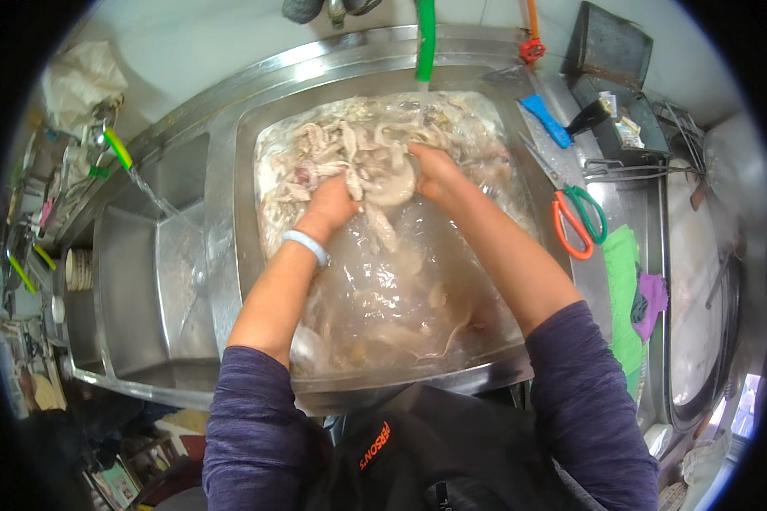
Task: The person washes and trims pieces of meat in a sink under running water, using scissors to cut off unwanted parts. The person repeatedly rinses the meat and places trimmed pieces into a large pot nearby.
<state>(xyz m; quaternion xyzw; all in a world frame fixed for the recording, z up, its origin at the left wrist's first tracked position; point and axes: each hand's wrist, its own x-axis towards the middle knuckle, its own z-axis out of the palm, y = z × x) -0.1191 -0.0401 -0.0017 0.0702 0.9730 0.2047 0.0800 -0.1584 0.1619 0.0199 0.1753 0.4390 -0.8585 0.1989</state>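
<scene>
A pile of pale, slippery animal offal (351, 140) lies in cloudy water (390, 281) inside a steel sink basin (248, 211). My left hand (332, 203), below a light blue wristband (307, 246), is closed around some of the pale strips at the pile's near left side. At the right of the pile my right hand (433, 171) curls against a rounded pale piece (393, 185); its fingertips are partly hidden among the meat. Water runs from a green hose (426, 45) at the back of the basin. More pieces lie under the murky surface.
Scissors with red and green handles (572, 223) and a blue-handled tool (546, 121) rest on the right ledge. Beyond are a green cloth (623, 300), a purple cloth (652, 306) and a dark metal box (620, 128). At left, water runs from a faucet (117, 148) into another sink (134, 281).
</scene>
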